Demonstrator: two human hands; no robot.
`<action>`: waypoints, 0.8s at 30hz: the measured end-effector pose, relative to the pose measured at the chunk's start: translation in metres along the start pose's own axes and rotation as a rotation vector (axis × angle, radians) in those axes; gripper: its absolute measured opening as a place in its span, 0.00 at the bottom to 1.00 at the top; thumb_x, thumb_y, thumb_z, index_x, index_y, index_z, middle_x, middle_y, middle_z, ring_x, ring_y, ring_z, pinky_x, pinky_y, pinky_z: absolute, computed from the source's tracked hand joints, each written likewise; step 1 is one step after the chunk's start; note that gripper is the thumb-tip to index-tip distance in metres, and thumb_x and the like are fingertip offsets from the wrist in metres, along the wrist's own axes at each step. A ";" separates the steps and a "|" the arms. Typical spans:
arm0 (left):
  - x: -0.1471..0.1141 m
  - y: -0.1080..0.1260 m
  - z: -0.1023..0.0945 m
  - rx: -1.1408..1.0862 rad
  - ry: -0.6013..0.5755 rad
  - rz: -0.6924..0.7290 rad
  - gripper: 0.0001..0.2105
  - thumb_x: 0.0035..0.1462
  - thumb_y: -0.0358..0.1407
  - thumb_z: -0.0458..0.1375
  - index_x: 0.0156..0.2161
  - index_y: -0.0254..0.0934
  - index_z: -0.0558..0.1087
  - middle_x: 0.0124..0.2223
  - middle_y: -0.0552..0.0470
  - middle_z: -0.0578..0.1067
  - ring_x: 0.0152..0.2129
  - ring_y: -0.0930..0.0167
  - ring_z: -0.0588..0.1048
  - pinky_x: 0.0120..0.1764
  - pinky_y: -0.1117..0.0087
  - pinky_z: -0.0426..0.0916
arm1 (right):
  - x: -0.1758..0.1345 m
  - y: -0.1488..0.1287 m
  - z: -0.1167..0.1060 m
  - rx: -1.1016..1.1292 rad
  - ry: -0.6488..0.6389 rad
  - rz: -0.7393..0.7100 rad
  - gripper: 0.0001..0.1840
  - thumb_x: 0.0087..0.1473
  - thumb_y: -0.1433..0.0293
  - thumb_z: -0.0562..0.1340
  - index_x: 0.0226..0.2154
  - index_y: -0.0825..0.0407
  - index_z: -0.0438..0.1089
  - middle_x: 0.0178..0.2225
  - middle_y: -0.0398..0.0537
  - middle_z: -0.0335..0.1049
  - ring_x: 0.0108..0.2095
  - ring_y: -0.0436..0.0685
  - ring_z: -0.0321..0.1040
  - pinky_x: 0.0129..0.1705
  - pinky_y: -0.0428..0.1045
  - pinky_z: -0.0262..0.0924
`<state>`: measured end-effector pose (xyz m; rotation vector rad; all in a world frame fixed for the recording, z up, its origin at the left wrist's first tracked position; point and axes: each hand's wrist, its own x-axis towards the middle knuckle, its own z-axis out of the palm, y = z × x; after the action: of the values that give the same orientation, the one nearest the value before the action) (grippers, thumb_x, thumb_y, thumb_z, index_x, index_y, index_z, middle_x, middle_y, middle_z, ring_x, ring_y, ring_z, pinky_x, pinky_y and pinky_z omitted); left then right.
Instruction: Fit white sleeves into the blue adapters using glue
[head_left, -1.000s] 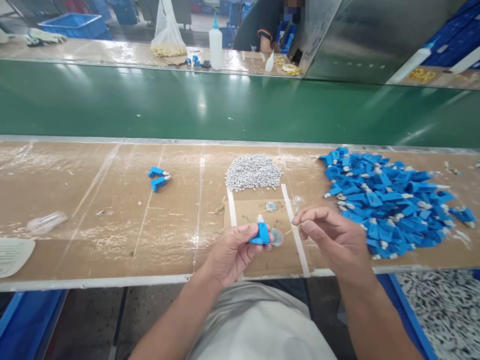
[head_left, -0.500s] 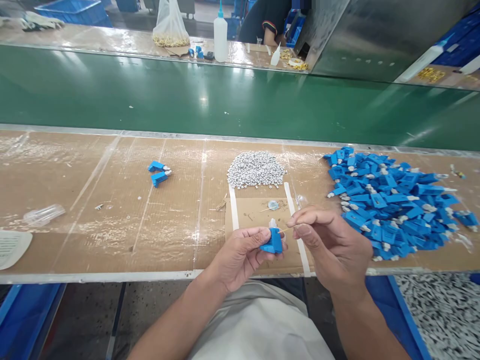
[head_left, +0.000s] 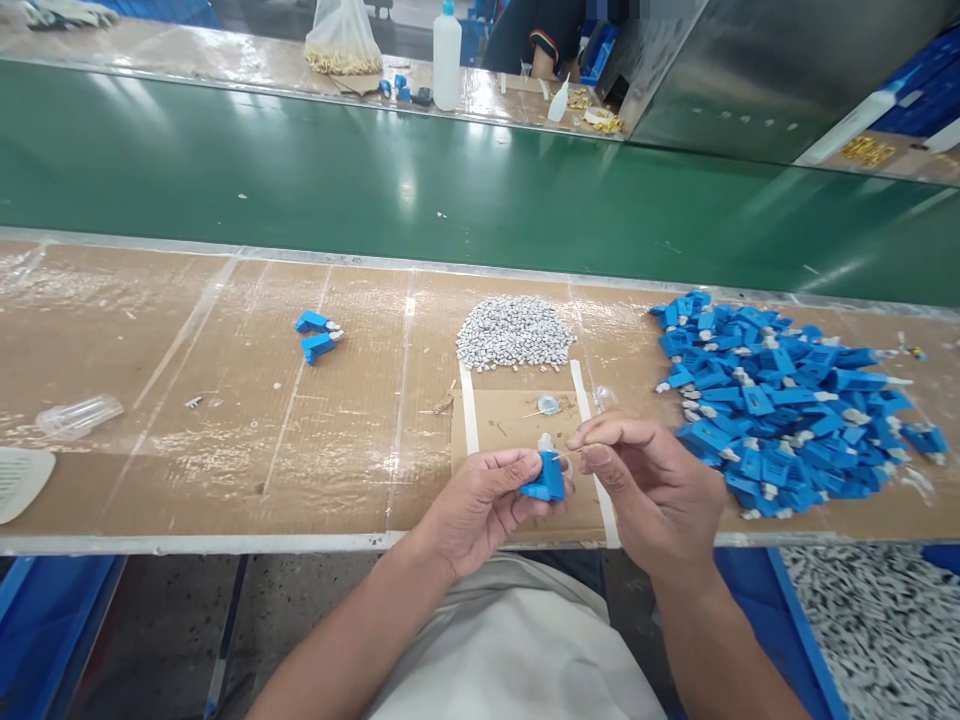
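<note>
My left hand (head_left: 491, 505) is closed on a blue plastic part (head_left: 546, 480) with a whitish tip pointing up. Between the thumb and forefinger of my right hand (head_left: 656, 490) is a thin toothpick-like stick (head_left: 568, 455), its far end at the upper edge of the blue part. Whether the stick touches the part, I cannot tell. Just beyond my hands lies a small clear cap-like dish (head_left: 548, 405) with a thin stick beside it. Farther back is a heap of small grey-white pieces (head_left: 515, 333).
A large pile of blue parts (head_left: 780, 400) lies right, two more blue parts (head_left: 317, 335) left. A clear plastic cup (head_left: 79, 417) rests far left. Beyond runs a green conveyor belt (head_left: 315, 180); a white bottle (head_left: 447, 60) and a person's arm (head_left: 544, 62) are across it.
My right hand has moved slightly left, bringing the stick closer to the blue part. My left hand keeps its hold. The whole view has shifted a little.
</note>
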<state>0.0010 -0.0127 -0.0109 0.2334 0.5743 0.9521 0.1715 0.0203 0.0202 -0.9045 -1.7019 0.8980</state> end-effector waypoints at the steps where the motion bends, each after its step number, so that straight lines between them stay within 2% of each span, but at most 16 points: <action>1: 0.000 0.000 0.000 0.001 -0.004 0.002 0.13 0.58 0.38 0.68 0.39 0.26 0.81 0.35 0.44 0.79 0.29 0.75 0.78 0.31 0.83 0.72 | -0.001 0.000 0.000 0.006 -0.012 0.003 0.08 0.65 0.78 0.61 0.40 0.49 0.73 0.36 0.46 0.73 0.37 0.54 0.71 0.37 0.50 0.66; 4: 0.001 -0.002 -0.001 0.002 -0.027 0.009 0.13 0.58 0.38 0.68 0.38 0.25 0.81 0.35 0.44 0.79 0.28 0.76 0.76 0.31 0.83 0.72 | -0.003 0.001 0.000 0.002 -0.048 0.010 0.07 0.65 0.77 0.61 0.40 0.49 0.72 0.36 0.46 0.72 0.37 0.55 0.71 0.37 0.51 0.66; 8: 0.001 -0.004 -0.003 -0.023 -0.041 0.007 0.12 0.59 0.37 0.68 0.39 0.25 0.81 0.35 0.45 0.79 0.28 0.77 0.76 0.31 0.83 0.72 | -0.005 0.000 0.003 -0.021 -0.019 -0.007 0.06 0.65 0.75 0.61 0.41 0.48 0.72 0.36 0.47 0.73 0.37 0.56 0.72 0.39 0.53 0.67; 13: 0.001 -0.001 -0.008 -0.044 -0.047 0.008 0.13 0.59 0.36 0.67 0.43 0.25 0.81 0.37 0.43 0.80 0.31 0.74 0.78 0.33 0.82 0.73 | -0.002 -0.001 -0.003 0.103 0.126 0.039 0.06 0.64 0.74 0.62 0.40 0.48 0.75 0.37 0.48 0.72 0.40 0.58 0.70 0.37 0.53 0.67; 16: 0.000 0.000 -0.013 -0.078 -0.031 -0.006 0.12 0.58 0.35 0.67 0.43 0.25 0.81 0.38 0.42 0.81 0.31 0.73 0.80 0.34 0.81 0.74 | -0.001 0.006 -0.012 0.069 0.177 0.051 0.05 0.63 0.74 0.64 0.38 0.48 0.76 0.38 0.47 0.70 0.42 0.58 0.68 0.40 0.52 0.64; 19: 0.000 0.000 -0.017 -0.095 0.000 -0.010 0.12 0.58 0.34 0.67 0.43 0.25 0.81 0.38 0.42 0.81 0.31 0.72 0.80 0.35 0.80 0.75 | -0.009 0.020 -0.019 -0.061 0.118 0.086 0.04 0.62 0.73 0.65 0.37 0.48 0.76 0.38 0.46 0.70 0.41 0.56 0.67 0.44 0.52 0.61; 24: 0.002 0.000 -0.023 -0.144 0.005 -0.029 0.13 0.57 0.34 0.67 0.43 0.24 0.81 0.36 0.42 0.80 0.30 0.72 0.80 0.34 0.81 0.75 | -0.025 0.042 -0.021 -0.202 -0.002 0.197 0.03 0.62 0.69 0.66 0.39 0.47 0.77 0.38 0.44 0.71 0.40 0.56 0.68 0.42 0.51 0.60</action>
<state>-0.0106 -0.0128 -0.0306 0.0939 0.5097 0.9620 0.2050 0.0204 -0.0213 -1.2237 -1.7497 0.8653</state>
